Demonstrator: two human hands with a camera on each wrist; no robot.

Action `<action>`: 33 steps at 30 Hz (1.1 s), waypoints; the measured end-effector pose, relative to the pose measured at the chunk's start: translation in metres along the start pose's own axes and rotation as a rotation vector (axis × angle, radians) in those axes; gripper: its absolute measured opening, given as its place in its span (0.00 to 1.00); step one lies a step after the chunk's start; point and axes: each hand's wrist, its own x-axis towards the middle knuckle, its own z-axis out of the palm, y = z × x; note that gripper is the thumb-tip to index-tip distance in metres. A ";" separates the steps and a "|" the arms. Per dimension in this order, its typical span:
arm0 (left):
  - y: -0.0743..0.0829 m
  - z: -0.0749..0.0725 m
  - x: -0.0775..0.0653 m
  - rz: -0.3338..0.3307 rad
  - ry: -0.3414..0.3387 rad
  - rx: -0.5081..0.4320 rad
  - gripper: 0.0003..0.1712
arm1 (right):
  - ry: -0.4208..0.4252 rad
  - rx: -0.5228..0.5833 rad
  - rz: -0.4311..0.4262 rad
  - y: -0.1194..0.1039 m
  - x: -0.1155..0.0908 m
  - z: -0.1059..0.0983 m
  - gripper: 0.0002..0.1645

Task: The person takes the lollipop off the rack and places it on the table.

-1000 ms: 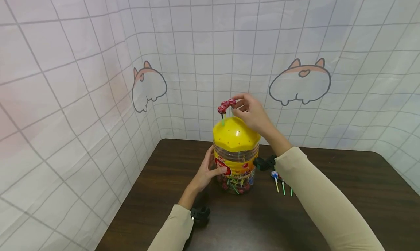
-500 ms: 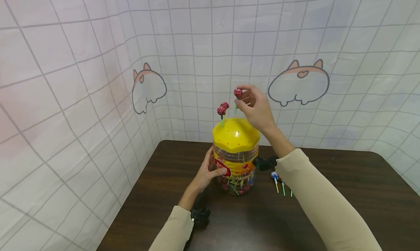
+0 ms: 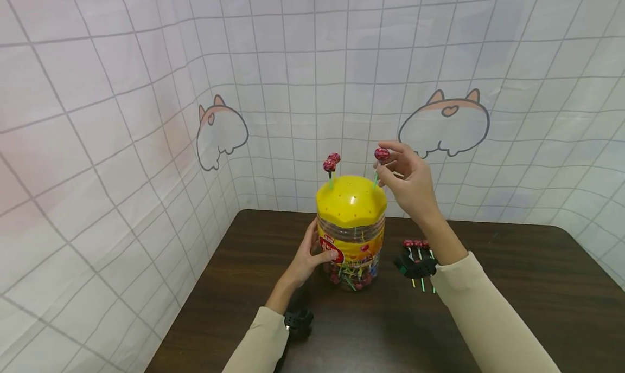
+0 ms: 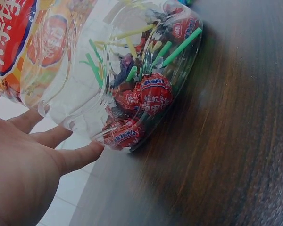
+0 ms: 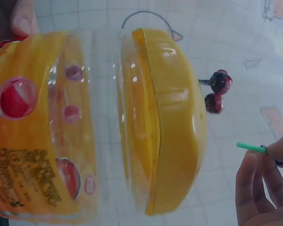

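A clear candy jar (image 3: 350,243) stands upright on the table, with a yellow lid (image 3: 350,202) dotted with small holes. My left hand (image 3: 304,262) holds its left side, thumb across the label and fingers spread around the wall. Lollipops (image 4: 155,92) with red wrappers and coloured sticks lie inside. My right hand (image 3: 407,180) pinches a red-wrapped lollipop (image 3: 382,154) upright by its green stick, above the lid's right side. In the right wrist view, the tip of that green stick (image 5: 247,146) is apart from the lid. Two red lollipops (image 3: 331,161) stand in the lid's far left part.
Several lollipops (image 3: 416,244) lie in a row on the dark wooden table (image 3: 512,297) right of the jar, partly hidden behind the right wristband (image 3: 415,265). A white grid-patterned cloth (image 3: 303,118) hangs behind and to the left.
My right hand has lifted the third lollipop away from the two in the lid, then moved it right and lower, over the lid's right side. The left hand and jar stay put.
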 end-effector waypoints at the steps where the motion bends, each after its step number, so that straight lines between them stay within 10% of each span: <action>1: -0.001 0.000 0.000 -0.002 0.000 0.000 0.51 | 0.005 0.009 0.006 0.001 -0.003 -0.003 0.26; 33: -0.003 -0.001 0.001 0.021 0.002 -0.001 0.52 | 0.098 0.069 0.273 0.082 -0.108 -0.068 0.31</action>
